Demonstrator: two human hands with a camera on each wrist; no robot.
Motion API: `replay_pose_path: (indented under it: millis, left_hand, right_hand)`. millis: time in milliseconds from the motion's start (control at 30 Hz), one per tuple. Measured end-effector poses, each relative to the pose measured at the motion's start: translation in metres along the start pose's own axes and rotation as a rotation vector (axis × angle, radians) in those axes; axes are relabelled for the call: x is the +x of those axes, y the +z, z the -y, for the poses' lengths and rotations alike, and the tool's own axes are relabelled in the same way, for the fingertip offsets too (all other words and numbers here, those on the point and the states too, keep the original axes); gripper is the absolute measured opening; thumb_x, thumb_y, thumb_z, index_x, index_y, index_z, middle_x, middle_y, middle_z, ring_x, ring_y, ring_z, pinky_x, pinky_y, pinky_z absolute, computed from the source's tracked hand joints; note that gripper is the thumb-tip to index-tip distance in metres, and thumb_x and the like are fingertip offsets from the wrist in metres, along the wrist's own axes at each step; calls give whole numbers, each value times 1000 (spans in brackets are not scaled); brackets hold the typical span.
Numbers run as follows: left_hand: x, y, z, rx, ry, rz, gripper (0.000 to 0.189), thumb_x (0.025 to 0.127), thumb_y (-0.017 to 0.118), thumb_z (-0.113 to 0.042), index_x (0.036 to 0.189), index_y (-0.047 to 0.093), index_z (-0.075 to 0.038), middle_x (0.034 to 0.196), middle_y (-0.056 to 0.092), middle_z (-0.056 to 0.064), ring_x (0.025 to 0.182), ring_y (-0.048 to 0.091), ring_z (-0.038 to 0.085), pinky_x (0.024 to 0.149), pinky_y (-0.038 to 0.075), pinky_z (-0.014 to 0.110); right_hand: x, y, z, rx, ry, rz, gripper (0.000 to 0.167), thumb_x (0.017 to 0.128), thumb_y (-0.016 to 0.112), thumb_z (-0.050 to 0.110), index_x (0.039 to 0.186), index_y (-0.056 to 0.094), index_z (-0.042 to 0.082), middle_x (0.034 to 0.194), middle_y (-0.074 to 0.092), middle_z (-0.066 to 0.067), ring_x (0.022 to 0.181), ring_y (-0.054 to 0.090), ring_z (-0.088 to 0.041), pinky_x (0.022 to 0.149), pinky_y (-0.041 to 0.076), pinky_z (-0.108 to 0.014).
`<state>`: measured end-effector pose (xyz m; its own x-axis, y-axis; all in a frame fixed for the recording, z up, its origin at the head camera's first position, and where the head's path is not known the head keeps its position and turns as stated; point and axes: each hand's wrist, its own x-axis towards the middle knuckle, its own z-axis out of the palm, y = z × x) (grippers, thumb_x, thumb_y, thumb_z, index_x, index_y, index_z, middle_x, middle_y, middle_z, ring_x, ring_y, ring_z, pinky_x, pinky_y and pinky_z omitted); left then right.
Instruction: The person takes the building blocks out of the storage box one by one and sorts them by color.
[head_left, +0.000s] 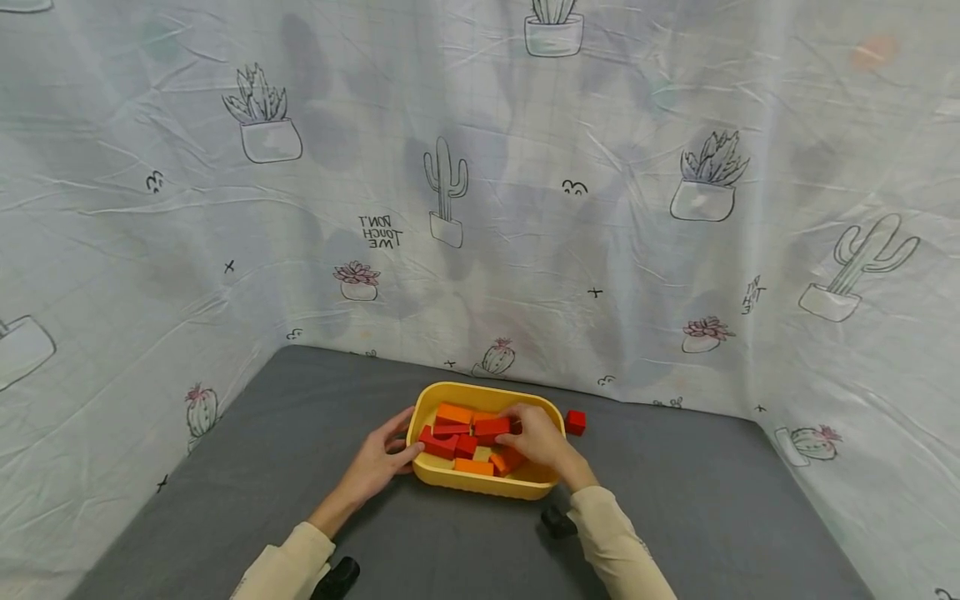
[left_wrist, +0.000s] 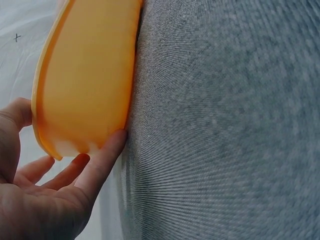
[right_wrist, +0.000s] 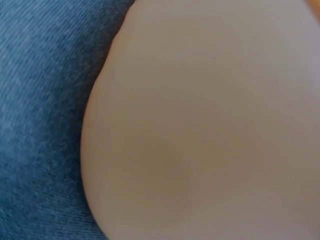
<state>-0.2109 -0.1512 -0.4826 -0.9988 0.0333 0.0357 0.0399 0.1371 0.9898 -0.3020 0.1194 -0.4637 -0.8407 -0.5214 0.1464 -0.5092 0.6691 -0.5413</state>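
A yellow plastic bin [head_left: 487,486] with rounded corners holds several red, orange and pale yellow blocks. My left hand [head_left: 377,461] grips its left end. In the left wrist view, the thumb is at the rim and the fingers lie along the outer wall of the bin [left_wrist: 90,75]. Inside the right half, my right hand [head_left: 538,437] reaches down among the blocks, with thumb and fingers around a red block [head_left: 491,429]. An orange block [head_left: 474,467] lies near the front wall. Blurred skin of the right hand [right_wrist: 200,125] fills most of the right wrist view.
A single red cube [head_left: 575,422] sits on the grey-covered table [head_left: 480,550] just beyond the bin's right end. A white curtain [head_left: 510,250] printed with cactus drawings hangs behind and at both sides of the table.
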Motion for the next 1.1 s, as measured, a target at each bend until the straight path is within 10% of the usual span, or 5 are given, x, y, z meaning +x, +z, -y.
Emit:
replay_pose_path:
  millis: [1100]
  left_hand:
    - [1, -1, -1, 16, -23, -4, 65, 94, 66, -8, 152, 36, -11, 141, 48, 22, 109, 62, 30, 76, 60, 39]
  right_hand:
    - [-20, -56, -15, 444, 249, -308, 30, 89, 74, 18, 116, 70, 5, 110, 70, -13, 98, 67, -26, 88, 56, -40]
